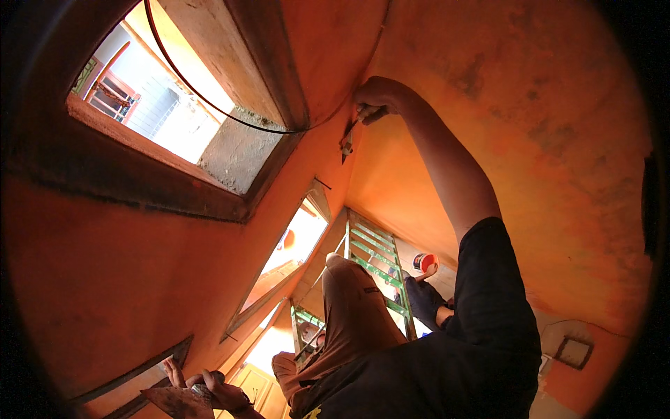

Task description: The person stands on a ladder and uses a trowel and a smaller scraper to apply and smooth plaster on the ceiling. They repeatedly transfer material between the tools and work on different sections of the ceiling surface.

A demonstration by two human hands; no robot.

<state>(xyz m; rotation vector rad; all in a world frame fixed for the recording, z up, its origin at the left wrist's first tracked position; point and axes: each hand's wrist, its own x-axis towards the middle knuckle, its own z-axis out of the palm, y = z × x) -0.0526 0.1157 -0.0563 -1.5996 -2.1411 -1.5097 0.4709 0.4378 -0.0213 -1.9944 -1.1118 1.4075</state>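
Orange plaster walls (125, 279) rise to a ceiling (544, 105) pierced by an open skylight (167, 98). Raised overhead, the right hand (377, 98) has its fingers wrapped tight around a putty knife (349, 140), blade tip at the wall-ceiling corner. Low down, the left hand (209, 391) cups a loaded hawk board (178, 401), fingers curled under it, keeping filler within reach. A green ladder (377, 258) stands below.

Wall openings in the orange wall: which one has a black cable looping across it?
The large bright opening at top left; a thin black cable curves over it. The two narrower openings lower down have none.
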